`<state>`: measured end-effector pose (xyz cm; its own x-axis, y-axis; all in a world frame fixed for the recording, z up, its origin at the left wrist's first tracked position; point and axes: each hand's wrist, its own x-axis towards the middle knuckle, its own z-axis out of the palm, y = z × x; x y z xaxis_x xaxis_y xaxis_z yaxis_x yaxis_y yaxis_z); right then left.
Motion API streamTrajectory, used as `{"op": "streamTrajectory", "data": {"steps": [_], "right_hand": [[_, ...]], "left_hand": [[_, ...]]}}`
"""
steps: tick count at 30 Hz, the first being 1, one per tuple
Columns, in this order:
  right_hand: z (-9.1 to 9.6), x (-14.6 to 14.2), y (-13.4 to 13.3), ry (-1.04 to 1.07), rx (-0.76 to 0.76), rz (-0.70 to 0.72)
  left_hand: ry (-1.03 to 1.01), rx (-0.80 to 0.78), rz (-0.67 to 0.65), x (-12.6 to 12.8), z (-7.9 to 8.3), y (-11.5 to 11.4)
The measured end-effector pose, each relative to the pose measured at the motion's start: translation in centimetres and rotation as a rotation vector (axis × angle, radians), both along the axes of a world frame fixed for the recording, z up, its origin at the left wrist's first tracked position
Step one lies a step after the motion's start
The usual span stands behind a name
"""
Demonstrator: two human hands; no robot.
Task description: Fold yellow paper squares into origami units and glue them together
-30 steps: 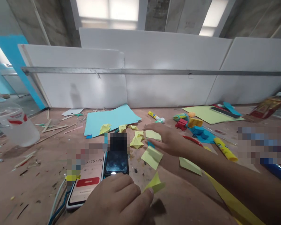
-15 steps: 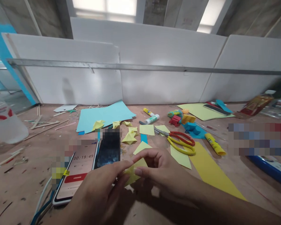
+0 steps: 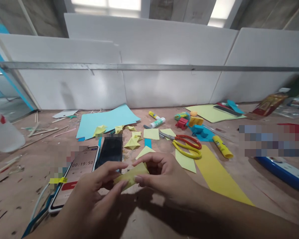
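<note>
Between my two hands is a small folded piece of yellow paper (image 3: pixel 132 175), held just above the table. My left hand (image 3: pixel 99 189) pinches its left end between thumb and fingers. The right end is gripped by my right hand (image 3: pixel 163 172), with the thumb in front and the index finger arched over the top. Just beyond my hands lie several folded yellow paper shapes (image 3: pixel 133 142) and a flat yellow paper square (image 3: pixel 151 134). Scissors (image 3: pixel 186 146) with red and yellow handles rest on paper pieces to the right.
At left stand a phone showing a timer (image 3: pixel 76 176) and a dark phone (image 3: pixel 111 151). Blue sheets (image 3: pixel 102 121) lie behind them. Glue sticks (image 3: pixel 157 122), red, orange and blue folded paper (image 3: pixel 200 131), a yellow strip (image 3: pixel 216 176) and a blue-edged power strip (image 3: pixel 284 172) are farther right.
My left hand has shifted left and opened its grip wider, so more of the folded paper shows. The whole view has moved slightly. The timer went from 19:49 to 19:50.
</note>
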<state>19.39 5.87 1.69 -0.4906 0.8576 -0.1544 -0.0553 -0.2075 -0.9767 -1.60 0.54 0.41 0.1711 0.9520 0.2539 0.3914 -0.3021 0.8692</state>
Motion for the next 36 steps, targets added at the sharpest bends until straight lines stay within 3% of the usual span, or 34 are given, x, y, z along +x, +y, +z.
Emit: {"op": "streamTrajectory", "data": {"steps": [3, 6, 11, 15, 21, 36], "right_hand": [[-0.1, 0.0, 0.0, 0.033, 0.036, -0.002], [-0.2, -0.1, 0.1, 0.047, -0.022, -0.007], [-0.8, 0.0, 0.2, 0.028, -0.18, -0.004], [-1.0, 0.1, 0.3, -0.087, -0.142, -0.025], [-0.5, -0.3, 0.4, -0.016, -0.151, -0.082], [-0.6, -0.1, 0.4, -0.029, -0.123, -0.089]], "left_hand": [[-0.186, -0.25, 0.011, 0.6, 0.5, 0.0], [-0.217, -0.36, 0.015, 0.7, 0.7, 0.1], [-0.214, -0.342, 0.049, 0.6, 0.7, 0.1], [-0.209, -0.349, 0.068, 0.9, 1.1, 0.1], [-0.442, -0.507, 0.115, 1.4, 1.8, 0.0], [-0.439, -0.533, 0.067, 0.9, 1.2, 0.4]]}}
